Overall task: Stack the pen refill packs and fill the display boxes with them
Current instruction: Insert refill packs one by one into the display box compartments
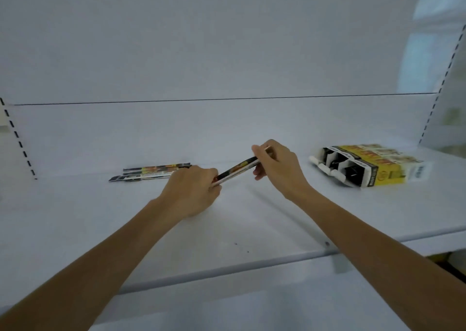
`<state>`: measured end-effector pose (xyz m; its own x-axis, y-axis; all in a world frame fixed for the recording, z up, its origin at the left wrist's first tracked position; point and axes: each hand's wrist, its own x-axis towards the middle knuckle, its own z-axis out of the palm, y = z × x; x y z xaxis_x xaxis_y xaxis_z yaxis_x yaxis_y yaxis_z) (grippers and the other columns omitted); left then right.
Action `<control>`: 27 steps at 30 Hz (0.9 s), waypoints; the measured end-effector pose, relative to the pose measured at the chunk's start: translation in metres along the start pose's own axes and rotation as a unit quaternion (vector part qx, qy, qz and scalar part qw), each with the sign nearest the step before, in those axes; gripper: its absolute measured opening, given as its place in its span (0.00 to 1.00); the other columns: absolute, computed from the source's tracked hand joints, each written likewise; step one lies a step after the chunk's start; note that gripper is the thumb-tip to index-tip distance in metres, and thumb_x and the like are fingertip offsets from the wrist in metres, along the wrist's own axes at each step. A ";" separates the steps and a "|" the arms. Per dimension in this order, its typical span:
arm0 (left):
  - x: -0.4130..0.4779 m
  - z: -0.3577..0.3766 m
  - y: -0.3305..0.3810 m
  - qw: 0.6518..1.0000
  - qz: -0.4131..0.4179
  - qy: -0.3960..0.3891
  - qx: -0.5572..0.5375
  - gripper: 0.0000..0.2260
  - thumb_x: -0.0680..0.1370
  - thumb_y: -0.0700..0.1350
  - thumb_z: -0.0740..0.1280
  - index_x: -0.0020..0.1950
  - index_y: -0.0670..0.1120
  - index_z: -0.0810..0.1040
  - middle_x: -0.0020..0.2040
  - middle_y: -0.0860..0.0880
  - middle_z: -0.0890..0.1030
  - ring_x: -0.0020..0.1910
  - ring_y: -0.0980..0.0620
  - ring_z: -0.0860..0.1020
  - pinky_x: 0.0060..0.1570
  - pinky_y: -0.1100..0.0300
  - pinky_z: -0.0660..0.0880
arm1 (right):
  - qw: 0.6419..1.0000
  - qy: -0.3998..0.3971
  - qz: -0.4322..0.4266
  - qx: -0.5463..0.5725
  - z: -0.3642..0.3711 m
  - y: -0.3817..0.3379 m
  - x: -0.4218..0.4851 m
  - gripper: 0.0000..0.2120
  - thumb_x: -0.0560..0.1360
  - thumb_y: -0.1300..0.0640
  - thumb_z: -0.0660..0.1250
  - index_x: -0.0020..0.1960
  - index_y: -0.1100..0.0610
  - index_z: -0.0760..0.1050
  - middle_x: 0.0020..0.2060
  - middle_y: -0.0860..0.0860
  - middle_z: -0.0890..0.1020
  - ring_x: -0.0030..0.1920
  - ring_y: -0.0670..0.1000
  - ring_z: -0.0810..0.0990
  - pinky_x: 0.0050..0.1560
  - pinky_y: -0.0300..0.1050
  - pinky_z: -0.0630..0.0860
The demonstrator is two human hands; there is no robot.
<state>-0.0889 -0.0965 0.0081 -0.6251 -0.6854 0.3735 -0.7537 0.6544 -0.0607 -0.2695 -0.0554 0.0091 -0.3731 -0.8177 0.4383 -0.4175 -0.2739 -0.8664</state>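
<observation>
While my left grip (191, 192) curls round the near end of a thin bundle of pen refill packs (237, 170), my right grip (280, 169) pinches the far end between thumb and fingers. The bundle hangs tilted just above the white shelf (100, 217), far end higher. Just behind my left grip, a few more loose packs (151, 173) lie flat on the shelf. Well off to the right, the yellow display boxes (368, 165) lie side by side, open ends facing left.
</observation>
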 end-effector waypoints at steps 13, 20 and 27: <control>0.089 0.028 0.194 0.987 0.003 0.003 -0.159 0.05 0.81 0.46 0.54 0.46 0.47 0.62 0.37 0.53 0.66 0.37 0.48 0.69 0.36 0.56 0.63 | 0.993 0.030 -0.077 -0.086 -0.192 0.058 0.035 0.06 0.72 0.52 0.70 0.43 0.55 0.79 0.42 0.50 0.80 0.32 0.44 0.77 0.38 0.38 0.75; 0.097 0.039 0.224 0.986 -0.048 0.031 -0.157 0.13 0.79 0.57 0.54 0.47 0.47 0.65 0.34 0.56 0.68 0.36 0.50 0.69 0.32 0.57 0.61 | 0.986 -0.006 -0.094 -0.137 -0.258 0.078 0.053 0.12 0.78 0.48 0.61 0.51 0.55 0.78 0.51 0.50 0.79 0.42 0.48 0.79 0.46 0.44 0.76; 0.074 0.043 0.196 0.986 -0.127 0.014 -0.107 0.14 0.78 0.59 0.54 0.49 0.49 0.69 0.38 0.52 0.74 0.41 0.47 0.73 0.38 0.56 0.65 | 0.925 -0.025 -0.071 -0.372 -0.321 0.149 0.075 0.19 0.79 0.48 0.54 0.55 0.58 0.77 0.56 0.55 0.77 0.55 0.54 0.73 0.52 0.46 0.66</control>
<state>-0.2917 -0.0328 -0.0159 -0.4133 -0.8289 0.3769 -0.8238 0.5168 0.2330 -0.6257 0.0047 -0.0098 -0.2394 -0.8281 0.5068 -0.9212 0.0288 -0.3881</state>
